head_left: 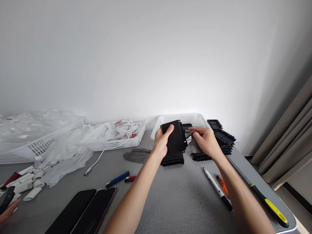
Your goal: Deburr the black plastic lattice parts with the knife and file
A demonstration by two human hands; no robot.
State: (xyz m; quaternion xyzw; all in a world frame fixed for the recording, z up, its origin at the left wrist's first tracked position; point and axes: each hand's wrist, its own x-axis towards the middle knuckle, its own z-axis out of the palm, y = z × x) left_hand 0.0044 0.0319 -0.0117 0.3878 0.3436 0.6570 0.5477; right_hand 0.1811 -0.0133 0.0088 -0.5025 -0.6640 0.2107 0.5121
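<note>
Black panel [174,139] above grey table [170,198] (wall [156,58] behind).

I'd call this a small makeshift workshop in a plain room, home or office I can't tell. With the white wall [156,65] at twelve o'clock, a long curtain [285,139] hangs near three. On the grey table [170,201], white plastic baskets [114,145] sit around ten, short white tubes [32,194] at nine, stacked black plastic pieces [225,138] at two, a marker [215,187] past three.
</note>
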